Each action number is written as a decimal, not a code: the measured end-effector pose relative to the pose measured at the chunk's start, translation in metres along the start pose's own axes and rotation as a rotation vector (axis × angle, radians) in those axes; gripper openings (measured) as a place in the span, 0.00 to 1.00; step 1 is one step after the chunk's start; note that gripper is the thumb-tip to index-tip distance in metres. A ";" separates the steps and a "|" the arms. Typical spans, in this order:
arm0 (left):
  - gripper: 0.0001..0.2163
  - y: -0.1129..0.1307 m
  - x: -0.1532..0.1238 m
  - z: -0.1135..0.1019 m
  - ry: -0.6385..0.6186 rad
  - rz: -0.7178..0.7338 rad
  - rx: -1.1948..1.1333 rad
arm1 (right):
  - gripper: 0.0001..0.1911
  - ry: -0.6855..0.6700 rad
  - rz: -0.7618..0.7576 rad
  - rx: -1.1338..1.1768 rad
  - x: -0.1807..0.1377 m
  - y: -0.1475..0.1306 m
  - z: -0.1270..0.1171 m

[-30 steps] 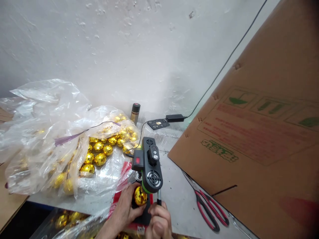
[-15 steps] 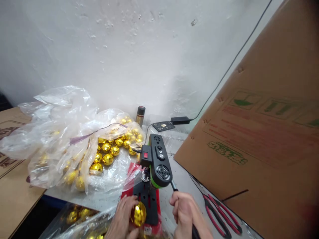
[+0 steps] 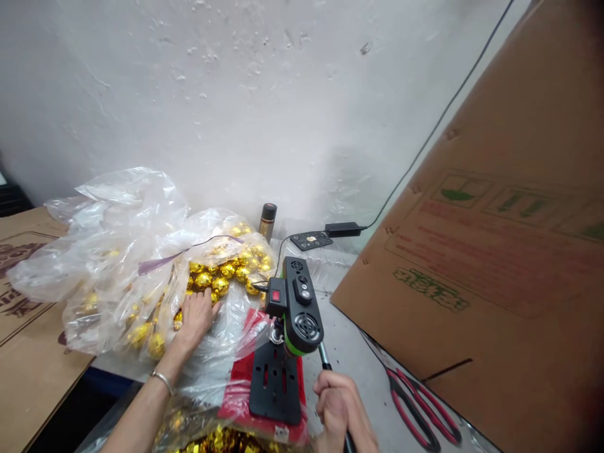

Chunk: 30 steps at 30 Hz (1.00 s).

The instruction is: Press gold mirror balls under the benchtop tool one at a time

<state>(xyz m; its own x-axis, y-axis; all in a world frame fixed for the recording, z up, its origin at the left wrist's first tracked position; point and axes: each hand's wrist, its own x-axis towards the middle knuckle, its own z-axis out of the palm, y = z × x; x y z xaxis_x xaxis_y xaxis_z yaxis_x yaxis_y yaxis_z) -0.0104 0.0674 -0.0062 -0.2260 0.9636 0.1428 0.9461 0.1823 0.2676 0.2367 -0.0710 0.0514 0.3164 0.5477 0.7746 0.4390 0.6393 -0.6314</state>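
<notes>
My left hand [image 3: 197, 316] lies over the shiny gold faceted balls [image 3: 220, 286] in the mouth of a clear plastic bag [image 3: 125, 245]. Its thumb stands apart from the fingers, whose tips touch the balls. My right hand [image 3: 337, 406] is wrapped round the black grip of the lever [image 3: 324, 355] on a small bench drill press [image 3: 302, 308]. Beneath the black machine head, its slotted base plate [image 3: 275, 390] is bare, resting on red material [image 3: 236, 384]. More gold balls [image 3: 221, 437] sit in plastic at the bottom edge, below the plate.
Red-and-black-handled pliers [image 3: 419, 409] lie to the right, beside a large cardboard box [image 3: 472, 251]. A dark-capped bottle [image 3: 267, 220] and a black power adapter [image 3: 343, 229] with a cable are near the wall. At left is more cardboard [image 3: 28, 302].
My left hand has left the base plate, where it held a gold ball, and moved up and left to the bag. That ball is gone from the plate; my right hand stays on the lever.
</notes>
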 end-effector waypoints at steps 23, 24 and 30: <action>0.27 0.057 -0.136 0.089 -0.106 0.098 -1.046 | 0.15 -0.184 -0.151 0.004 0.036 -0.005 -0.014; 0.27 0.057 -0.134 0.089 -0.095 0.145 -0.989 | 0.14 -0.183 -0.148 0.007 0.035 -0.005 -0.014; 0.25 0.059 -0.131 0.083 -0.091 0.317 -0.831 | 0.15 -0.150 -0.145 0.027 0.029 -0.002 -0.013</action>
<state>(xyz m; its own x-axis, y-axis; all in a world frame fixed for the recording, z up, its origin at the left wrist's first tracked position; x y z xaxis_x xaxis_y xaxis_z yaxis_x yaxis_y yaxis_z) 0.0947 -0.0313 -0.0883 0.0708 0.9629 0.2605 0.4795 -0.2618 0.8375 0.2555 -0.0636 0.0755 0.1215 0.5220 0.8443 0.4472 0.7305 -0.5160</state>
